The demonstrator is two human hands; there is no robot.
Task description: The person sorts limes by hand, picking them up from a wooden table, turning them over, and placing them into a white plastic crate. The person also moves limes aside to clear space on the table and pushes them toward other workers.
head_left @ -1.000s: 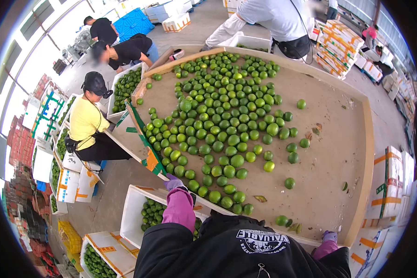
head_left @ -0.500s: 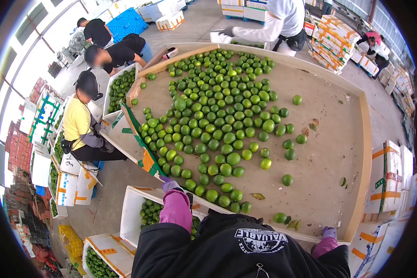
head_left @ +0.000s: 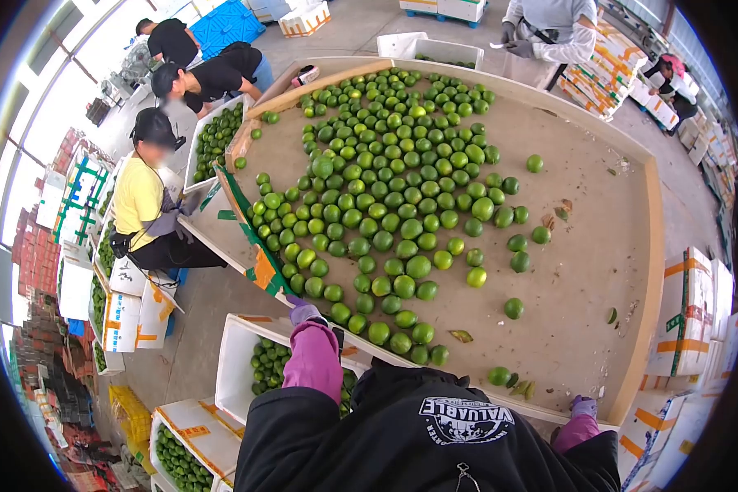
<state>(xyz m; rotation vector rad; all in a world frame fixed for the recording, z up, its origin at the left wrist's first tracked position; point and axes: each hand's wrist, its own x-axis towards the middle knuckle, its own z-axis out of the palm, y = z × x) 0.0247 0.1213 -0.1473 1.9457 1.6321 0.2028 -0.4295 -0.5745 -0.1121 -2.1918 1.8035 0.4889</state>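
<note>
Many green limes lie spread over a large wood-rimmed sorting table, thickest at the middle and left, with a few loose ones on the right. My left hand, in a purple glove, grips the near-left rim beside the green-taped board. My right hand, also gloved in purple, has its fingers curled over the near rim by the right corner; its palm is hidden. Neither hand touches a lime. Leaf scraps lie near the front edge.
Below my left arm stands a white foam box of limes, with another lime-filled box nearby. A person in yellow sits at left; others work behind. Taped boxes are stacked at right.
The person in white at the back has moved to the right and straightened up, hands now together in front. The camera view has shifted slightly. My hands stay on the rim.
</note>
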